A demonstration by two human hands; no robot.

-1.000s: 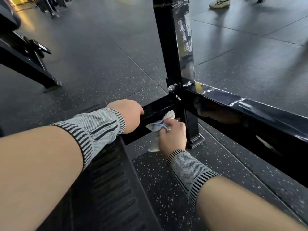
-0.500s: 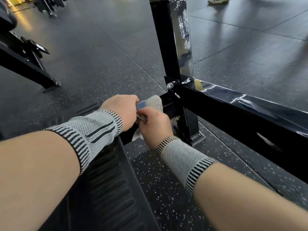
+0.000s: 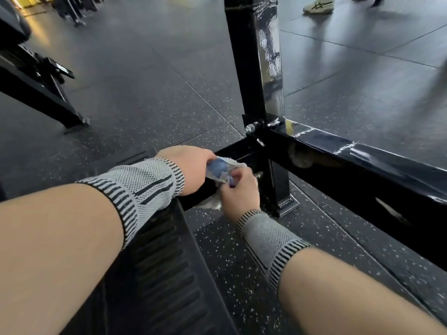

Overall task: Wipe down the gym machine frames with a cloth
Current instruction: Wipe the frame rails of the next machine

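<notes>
A glossy black machine frame fills the middle: an upright post (image 3: 244,68), a low cross bar (image 3: 232,153) running left from the joint, and a long rail (image 3: 362,165) running right. A white and blue cloth (image 3: 221,166) sits bunched between my two hands over the low cross bar. My left hand (image 3: 191,170) grips its upper end. Fingers of my right hand (image 3: 239,192) pinch the cloth from below, and a white tail of it hangs under the bar. Both wrists wear grey knitted sleeves.
A ribbed black foot plate (image 3: 157,274) lies under my left forearm. Dark speckled rubber flooring (image 3: 145,97) spreads all around. Another machine's black base (image 3: 43,93) stands at the far left. A person's pale shoe (image 3: 318,6) shows at the top right.
My right hand has lifted the cloth from the bar's side near the post up and left to my left hand. Both hands now hold it together.
</notes>
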